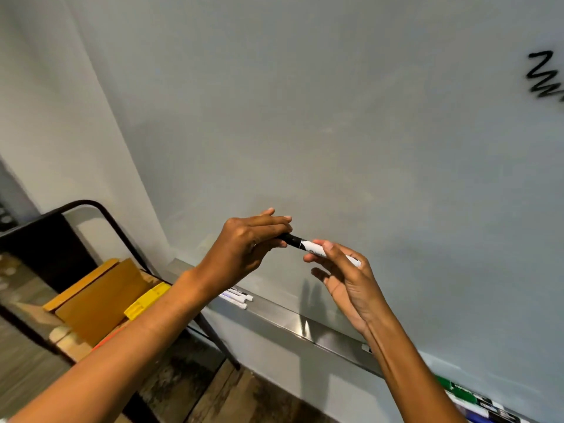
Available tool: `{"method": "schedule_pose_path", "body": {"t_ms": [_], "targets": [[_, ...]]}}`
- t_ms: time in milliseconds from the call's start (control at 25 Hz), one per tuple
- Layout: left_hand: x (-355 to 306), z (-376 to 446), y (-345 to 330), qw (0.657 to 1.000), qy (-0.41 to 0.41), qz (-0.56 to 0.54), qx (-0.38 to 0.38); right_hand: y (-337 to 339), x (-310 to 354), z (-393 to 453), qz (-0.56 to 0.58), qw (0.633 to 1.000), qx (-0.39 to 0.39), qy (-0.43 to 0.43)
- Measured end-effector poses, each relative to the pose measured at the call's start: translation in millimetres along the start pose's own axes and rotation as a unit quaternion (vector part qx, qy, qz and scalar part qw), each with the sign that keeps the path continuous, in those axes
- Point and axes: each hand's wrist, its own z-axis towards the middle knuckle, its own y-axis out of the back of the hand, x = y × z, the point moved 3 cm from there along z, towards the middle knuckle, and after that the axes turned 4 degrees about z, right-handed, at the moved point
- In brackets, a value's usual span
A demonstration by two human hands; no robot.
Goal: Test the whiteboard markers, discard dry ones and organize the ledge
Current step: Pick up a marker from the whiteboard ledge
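Both hands are raised in front of the whiteboard [305, 117] and share one black marker [311, 247], which is held in the air above the ledge [283, 319]. The left hand [247, 242] has its fingers curled around the black cap end and pinches it. The right hand [345, 276] holds the white barrel between the thumb and the first fingers, while its other fingers are loosely spread below. The marker lies almost level, slightly lower on the right side, and it does not touch the board.

On the ledge, just behind the left wrist, a small group of white markers [241, 299] lies side by side, partly hidden by the left forearm. At the lower right, near the frame edge, more markers [476, 401] with green, black and blue parts lie on the ledge, and the right forearm covers a part of the ledge between the two groups. A black zigzag scribble [544, 77] is on the board at the far right.

To the left of the board stands a dark metal frame [116, 224], and inside it there are brown cardboard pieces [100, 297] and a yellow object [146, 302]. Below, the floor [244, 395] looks like dark wood
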Motion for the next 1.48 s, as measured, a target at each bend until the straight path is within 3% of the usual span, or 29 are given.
{"method": "schedule_pose_path", "body": {"t_ms": [240, 480, 720, 880, 1080, 1320, 1480], "targets": [[83.3, -31.6, -7.6, 0.999, 0.011, -0.015, 0.038, -30.7, -45.9, 30.3, -0.058, 0.998, -0.008, -0.032], [139.4, -97.5, -58.4, 0.995, 0.036, 0.035, 0.089, -4.1, -119.3, 65.8, -0.280, 0.956, 0.034, -0.084], [178.5, -169.0, -140.8, 0.975, 0.108, 0.015, 0.194, 27.3, -223.9, 78.5, -0.538, 0.833, -0.003, -0.129], [193.3, -203.9, -184.6, 0.956, 0.136, 0.004, 0.260, 41.6, -272.5, 77.4, -0.615, 0.771, -0.062, -0.150], [204.5, -218.4, -211.3, 0.934, 0.114, 0.055, 0.335, 46.8, -302.3, 81.4, -0.693, 0.704, -0.077, -0.132], [205.1, -221.1, -214.8, 0.927, 0.123, 0.062, 0.349, 49.3, -318.9, 78.2, -0.701, 0.707, -0.072, -0.066], [205.8, -218.1, -214.4, 0.926, 0.105, 0.085, 0.354, 46.3, -320.4, 75.9, -0.723, 0.684, -0.081, -0.054]]}}
